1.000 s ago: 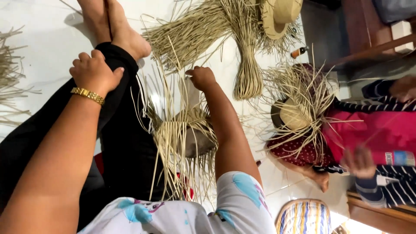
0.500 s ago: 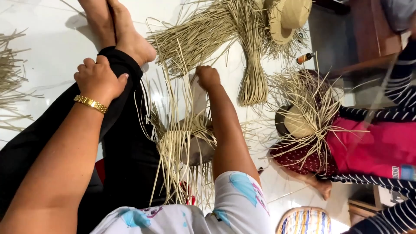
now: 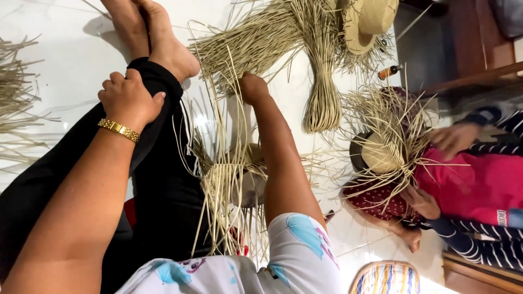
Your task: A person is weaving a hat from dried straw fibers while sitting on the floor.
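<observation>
Straw weaving [image 3: 229,179], half finished, lies on the white floor [image 3: 65,49] between my black trouser leg [image 3: 163,179] and my right forearm. Its woven band sits near my body. Its loose strands run lengthwise away from me, toward my bare feet [image 3: 163,43].

My right hand [image 3: 253,87] reaches out among the far strand ends, fingers curled under. I cannot tell whether they grip a strand. My left hand [image 3: 128,100], gold bracelet [image 3: 119,129] at the wrist, rests on my raised knee, fingers bent together and holding nothing.

A tied straw bundle [image 3: 321,81] lies beyond, its long axis parallel to the strands, with a straw hat [image 3: 370,19] past it. To my right, a co-worker's hand [image 3: 452,139] holds another straw piece [image 3: 381,152].
</observation>
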